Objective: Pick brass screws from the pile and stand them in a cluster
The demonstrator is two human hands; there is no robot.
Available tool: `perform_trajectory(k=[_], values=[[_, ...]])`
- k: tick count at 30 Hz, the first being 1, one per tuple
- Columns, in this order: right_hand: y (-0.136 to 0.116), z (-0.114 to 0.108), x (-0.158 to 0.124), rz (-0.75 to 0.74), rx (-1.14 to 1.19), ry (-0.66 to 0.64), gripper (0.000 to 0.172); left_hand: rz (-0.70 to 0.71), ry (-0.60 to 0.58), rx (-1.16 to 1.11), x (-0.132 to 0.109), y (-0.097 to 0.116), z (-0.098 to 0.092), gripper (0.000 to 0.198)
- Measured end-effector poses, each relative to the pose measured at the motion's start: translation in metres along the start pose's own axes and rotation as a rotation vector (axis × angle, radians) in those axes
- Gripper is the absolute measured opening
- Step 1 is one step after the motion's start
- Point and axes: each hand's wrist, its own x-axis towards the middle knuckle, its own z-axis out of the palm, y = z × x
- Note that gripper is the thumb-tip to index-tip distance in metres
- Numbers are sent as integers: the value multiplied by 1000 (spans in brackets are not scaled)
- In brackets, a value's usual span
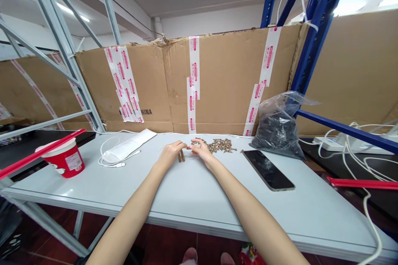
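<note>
My left hand (170,153) is over the middle of the white table, its thumb and fingers pinched together. My right hand (202,151) is just beside it, fingers bent inward so that the fingertips of both hands nearly meet. Whatever lies between the fingertips is too small to make out. Below my left fingers, short rows of small copper-coloured pieces (181,157) stand side by side on the tabletop. A loose pile of small brass-coloured metal pieces (221,145) spreads behind and to the right of my right hand.
A black phone (269,169) lies at right, before a clear plastic bag of dark material (276,130). To the left are a white cable (108,161), a white flat packet (130,145) and a red cup (66,159). Cardboard (224,87) walls the table's back (199,190).
</note>
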Motion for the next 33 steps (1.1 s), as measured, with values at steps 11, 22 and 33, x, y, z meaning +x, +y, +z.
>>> perform_trajectory(k=[11, 22, 33], values=[[-5, 0, -4, 83, -15, -6, 30, -446, 29, -323, 2, -26, -17, 21], [-5, -1, -3, 97, -43, -4, 26, -431, -224, 39, -4, -27, -11, 19], [-10, 2, -6, 112, -77, -32, 19, -440, -272, 148, -3, -29, -4, 20]])
